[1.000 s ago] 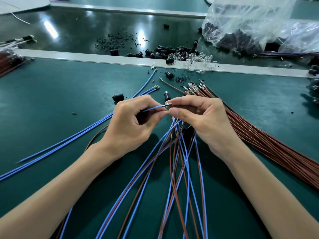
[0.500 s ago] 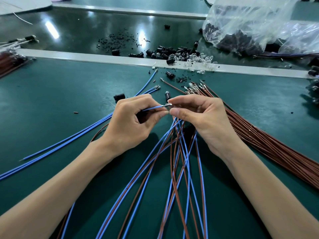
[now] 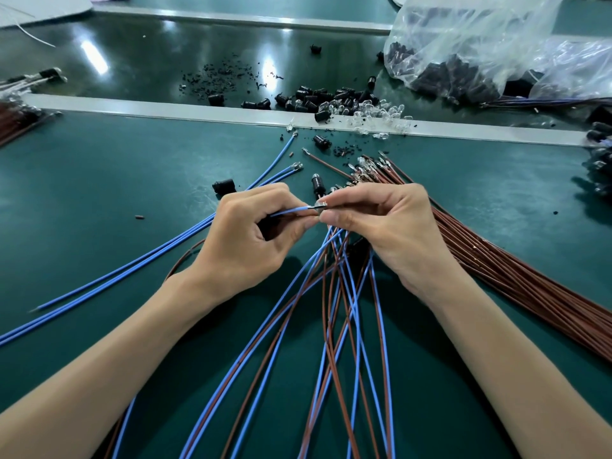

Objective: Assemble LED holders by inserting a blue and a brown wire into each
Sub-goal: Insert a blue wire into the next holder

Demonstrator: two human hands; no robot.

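Blue wire (image 3: 291, 210) is being pinched by the left hand (image 3: 245, 236), its terminal (image 3: 312, 207) touching the mostly hidden LED holder (image 3: 319, 212) that the right hand (image 3: 381, 223) is pinching. Judgement: aligning the terminal with the holder and feeding it in straight is advisable, avoiding bending.

"What is the bench (image 3: 99, 193) like?"
"Dark green on top, with a pale strip (image 3: 165, 109) running across it."
"And what lies on it?"
"Loose blue wires (image 3: 132, 267) at left and a brown wire bundle (image 3: 530, 286) at right. Black holders (image 3: 318, 96) and clear LEDs (image 3: 381, 112) sit by the strip, near a plastic bag (image 3: 480, 44)."
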